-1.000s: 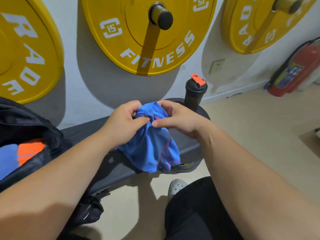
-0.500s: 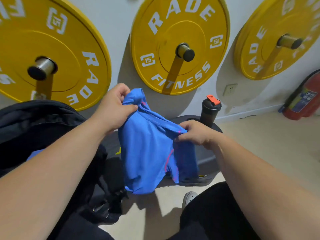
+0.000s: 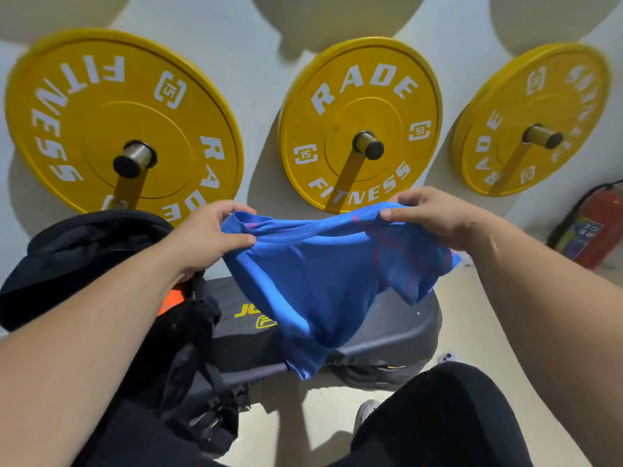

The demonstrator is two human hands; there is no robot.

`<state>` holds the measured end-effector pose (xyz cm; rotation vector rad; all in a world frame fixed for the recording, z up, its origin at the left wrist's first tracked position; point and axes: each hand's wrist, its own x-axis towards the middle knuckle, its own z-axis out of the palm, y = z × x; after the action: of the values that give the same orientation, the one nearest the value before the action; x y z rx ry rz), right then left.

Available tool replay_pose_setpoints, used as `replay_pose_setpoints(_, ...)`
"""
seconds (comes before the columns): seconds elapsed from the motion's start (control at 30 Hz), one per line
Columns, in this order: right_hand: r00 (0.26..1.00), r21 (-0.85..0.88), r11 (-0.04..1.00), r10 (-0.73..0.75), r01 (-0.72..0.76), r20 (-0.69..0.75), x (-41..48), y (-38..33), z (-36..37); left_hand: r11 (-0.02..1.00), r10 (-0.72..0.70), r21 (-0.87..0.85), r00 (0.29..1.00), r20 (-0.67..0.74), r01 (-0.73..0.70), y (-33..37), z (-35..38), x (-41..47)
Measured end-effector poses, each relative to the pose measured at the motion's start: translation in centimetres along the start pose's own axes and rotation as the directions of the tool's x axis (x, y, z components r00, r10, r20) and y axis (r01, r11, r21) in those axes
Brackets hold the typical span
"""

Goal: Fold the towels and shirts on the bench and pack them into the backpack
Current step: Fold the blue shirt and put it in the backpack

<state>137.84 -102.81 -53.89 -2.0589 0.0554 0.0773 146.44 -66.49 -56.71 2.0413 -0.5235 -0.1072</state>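
Observed blue shirt (image 3: 313, 281) held up above the bench (image 3: 397, 332), spread between two grips along its collar edge, with the lower hem hanging toward the near side of the pad; cannot tell whether touching it. Found left hand (image 3: 209, 237) pinching one end of that edge, thumb and curled fingers closed on the cloth. Found right hand (image 3: 435, 217) pinching the other end likewise, thumb and forefinger closed on the fabric. Noted one sleeve drooping below the right grip and slack wrinkling through the middle. Recorded black backpack (image 3: 84, 257) open at the left end of the bench, just beside the shirt, with something orange (image 3: 172, 299) showing inside. Judged as the opening of the fold, with no crease made yet. Recommend drawing the top edge taut before lowering, then laying the shirt flat on the bare pad, hem down first, clear of the backpack's mouth. Recommend tucking the loose sleeve inward before folding across, then halving to a size fit for the opening. Flag risk of cloth sliding off the narrow pad toward the floor (image 3: 478, 332) if released off-centre.
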Motion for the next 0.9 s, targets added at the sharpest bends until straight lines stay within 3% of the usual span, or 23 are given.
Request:
replay_pose_setpoints(0.13,0.995,-0.131,0.991,-0.050,0.038,-0.084,-1.1,-2.1,-0.6,0.966,-0.019,0.260,0.996,0.086,-0.004,1.5,-1.3,-0.9)
replay_pose_setpoints(0.27,0.989,-0.196,0.979,-0.078,0.052,-0.125,-2.2,-2.9,-1.1,0.992,-0.093,0.096,0.989,0.115,0.082,1.6,-2.3,-2.0)
replay_pose_setpoints(0.43,0.989,-0.239,0.971,-0.043,0.008,-0.140,-4.1,-3.0,-1.7,0.987,-0.075,-0.128,0.988,0.133,0.092,2.2,-1.8,-3.3)
replay_pose_setpoints(0.53,0.988,-0.227,0.974,-0.060,0.026,-0.145,-5.3,-2.7,-1.9,0.983,-0.036,-0.170,0.987,0.159,0.063,2.8,-1.3,-3.8)
replay_pose_setpoints(0.7,0.993,-0.360,0.933,-0.034,-0.008,-0.112,-7.0,-1.1,-1.6,0.975,0.010,-0.221,0.993,0.119,0.016,3.4,0.1,-4.5)
replay_pose_setpoints(0.77,0.995,-0.318,0.948,-0.005,-0.028,-0.102,-7.6,-0.3,-1.3,0.968,-0.013,-0.250,0.996,0.085,0.034,2.7,0.5,-4.6)
replay_pose_setpoints(0.83,0.996,-0.219,0.975,0.017,-0.036,-0.089,-8.1,0.4,-1.1,0.952,-0.096,-0.273,0.982,0.162,0.138,2.1,0.8,-5.0)
replay_pose_setpoints(0.9,0.995,-0.153,0.987,0.034,-0.048,-0.090,-8.4,1.1,-0.9,0.980,-0.072,-0.166,0.978,0.197,0.106,1.3,0.9,-5.3)
